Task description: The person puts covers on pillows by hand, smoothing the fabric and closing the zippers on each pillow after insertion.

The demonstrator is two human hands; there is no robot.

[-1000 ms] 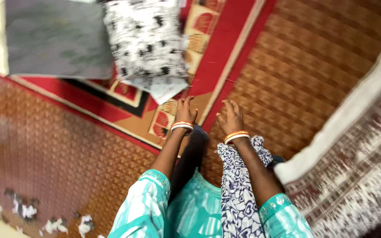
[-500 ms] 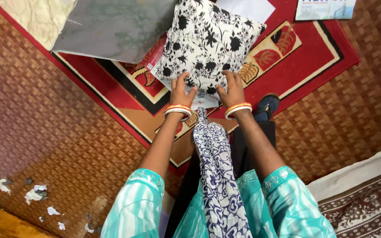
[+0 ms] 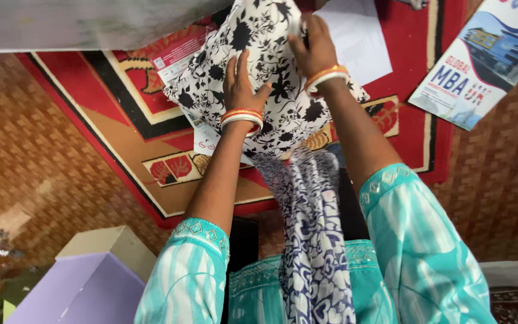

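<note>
Left hand: the left hand lies flat on the black-and-white flowered cushion, its fingers together and pointing up the cloth and the thumb set apart to the side, so the palm presses the cover down. It pinches nothing that I can see.
Right hand: the right hand is curled over the upper part of the cushion, with the fingertips closed on a fold of the cover near its top edge. This looks like a grip that takes the cloth, while the other hand keeps it steady.
Cushion: it sits on the red patterned rug, tilted, with one corner pointing down toward the person. Whether the top edge is lifted from the rug I cannot tell.
Papers: a white sheet lies flat just beside the right hand and is partly covered by the cushion. More printed sheets show from under its left side (so the cushion rests on top of them). A glossy blue and white brochure lies apart at the right, half on the rug, half on the woven brown mat.
Scarf: a dark blue and white scarf hangs down between the arms, because the person bends forward over the floor.
Boxes: a pale cardboard box and a lilac box stand at the lower left, well apart from the hands.
</note>
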